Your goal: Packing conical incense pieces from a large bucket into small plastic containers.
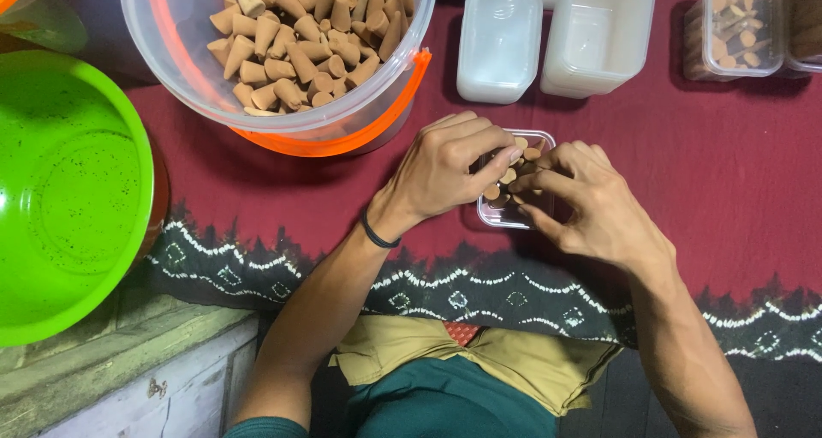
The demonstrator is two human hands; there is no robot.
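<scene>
Both hands over a small clear box (pixel 505 211) on the maroon cloth (pixel 728 172): left hand (pixel 445 168) and right hand (pixel 582 202) each pinch brown cones (pixel 511 174) with fingertips, setting them into the box. Step looks like packing, box part filled; next calls for more cones. These sit well beyond in the clear bucket (pixel 282 53), empty tubs (pixel 548 35) further right.

Clear plastic box (pixel 514 211) w/ cones centre; empty boxes (pixel 499 44) top, prob. lidded.
</scene>
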